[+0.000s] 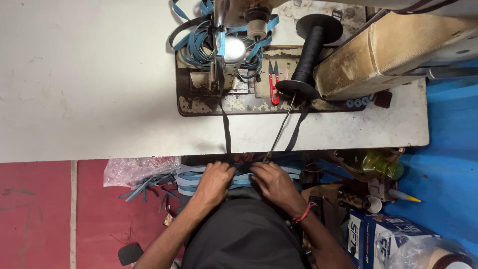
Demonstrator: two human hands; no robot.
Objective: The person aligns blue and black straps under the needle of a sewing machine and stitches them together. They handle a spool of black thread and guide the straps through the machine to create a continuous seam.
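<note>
My left hand and my right hand rest side by side on my lap, just below the table's front edge. Both press on a bundle of light blue and white straps lying across my dark trousers. Fingers of both hands curl onto the straps. A black strap runs from the sewing machine's needle area down over the table edge toward my hands. A thin dark rod slants from the black spool down to near my right fingers.
A white sewing table carries a worn sewing machine, tangled blue straps and red thread snips. A plastic bag and loose blue strips lie left of my lap. A green bottle and a box stand right.
</note>
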